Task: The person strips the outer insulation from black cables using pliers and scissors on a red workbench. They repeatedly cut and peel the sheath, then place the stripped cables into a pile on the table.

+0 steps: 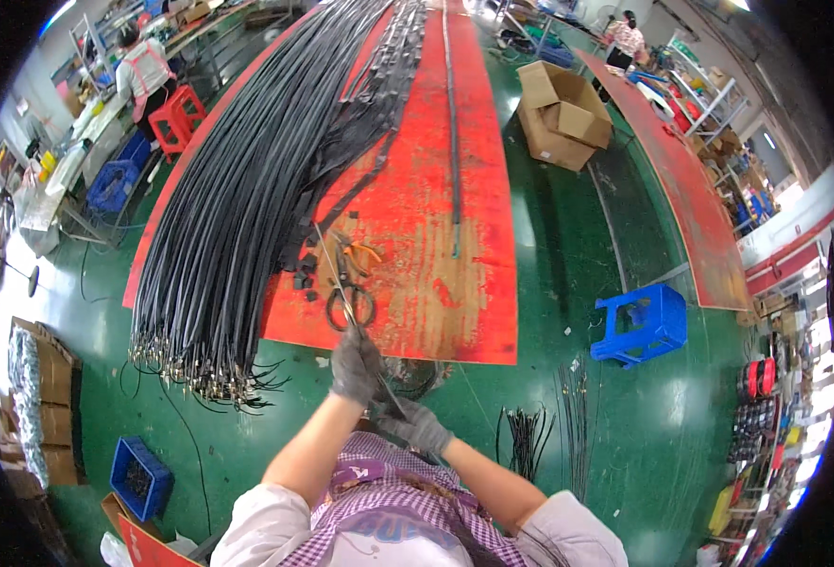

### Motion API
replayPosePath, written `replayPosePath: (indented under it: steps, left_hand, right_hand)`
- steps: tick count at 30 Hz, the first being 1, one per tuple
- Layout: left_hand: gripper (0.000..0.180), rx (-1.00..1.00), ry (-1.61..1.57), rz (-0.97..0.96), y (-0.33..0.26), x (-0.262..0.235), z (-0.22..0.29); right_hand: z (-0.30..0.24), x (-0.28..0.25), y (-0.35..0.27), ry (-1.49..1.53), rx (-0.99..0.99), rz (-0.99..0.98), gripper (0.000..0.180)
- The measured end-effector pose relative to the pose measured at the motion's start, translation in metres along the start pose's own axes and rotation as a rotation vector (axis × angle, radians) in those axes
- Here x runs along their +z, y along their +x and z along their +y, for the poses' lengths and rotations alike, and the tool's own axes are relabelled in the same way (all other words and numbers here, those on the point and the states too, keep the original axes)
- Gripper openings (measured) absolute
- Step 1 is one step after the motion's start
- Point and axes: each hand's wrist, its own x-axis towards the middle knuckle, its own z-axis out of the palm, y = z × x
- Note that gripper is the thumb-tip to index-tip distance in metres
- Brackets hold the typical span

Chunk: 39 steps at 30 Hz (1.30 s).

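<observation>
- The step in hand looks like handling one thin strip (328,255) between two gloved hands at the near edge of the red table (478,326); whether the strip is cable or sleeve, I cannot tell
- The left hand (357,367) has its grip closed around the strip, which slants far and slightly left over the table, its far end near the black cable bundle (238,208)
- The right hand (417,427) is nearer and to the right, at the strip's near end; whether its grip is tight on it or only guiding it, I cannot tell
- Scissors (354,307) with black loop handles lie just beyond the left hand, the strip passing across them in view; orange-handled pliers (360,256) lie a little farther
- The next move, as I judge it, calls for a steady left grip and a small adjustment by the right at the near end, keeping the strip from snagging on the scissors
- One long dark cable (454,142) lies to the right of the bundle, well apart from both hands
- On the floor at right is a blue stool (642,326), with loose black cables (526,439) nearer
</observation>
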Motion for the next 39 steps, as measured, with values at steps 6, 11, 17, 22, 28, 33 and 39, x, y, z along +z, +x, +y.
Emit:
replayPosePath:
  steps: [6, 11, 17, 22, 28, 33, 39]
  left_hand:
    - [0.024, 0.357, 0.121, -0.409, -0.004, 0.099, 0.07]
    - [0.019, 0.549, 0.189, -0.417, -0.037, 0.153, 0.149]
    - [0.022, 0.303, 0.246, -0.31, -0.042, 0.103, 0.054]
    - [0.022, -0.096, 0.154, -0.049, -0.043, 0.014, -0.063]
    - [0.024, -0.162, 0.177, 0.078, -0.038, -0.047, -0.1]
    - [0.022, -0.203, 0.173, 0.059, -0.009, -0.061, -0.059]
    - [0.019, -0.322, 0.226, 0.041, 0.048, -0.069, -0.011]
  right_hand:
    - [0.032, -0.034, -0.165, -0.211, 0.28, 0.48, 0.026]
    - [0.045, -0.074, -0.243, -0.4, 0.547, 0.425, 0.033]
    - [0.086, -0.086, -0.283, -0.376, 0.635, -0.37, 0.059]
    - [0.102, -0.123, -0.216, -0.464, 0.72, 0.071, 0.045]
    - [0.141, -0.135, 0.0, -0.145, 0.508, 0.455, 0.03]
    - [0.195, -0.163, 0.138, -0.092, 0.609, 0.739, 0.031]
    - [0.171, -0.193, 0.17, 0.154, 0.909, 0.546, 0.039]
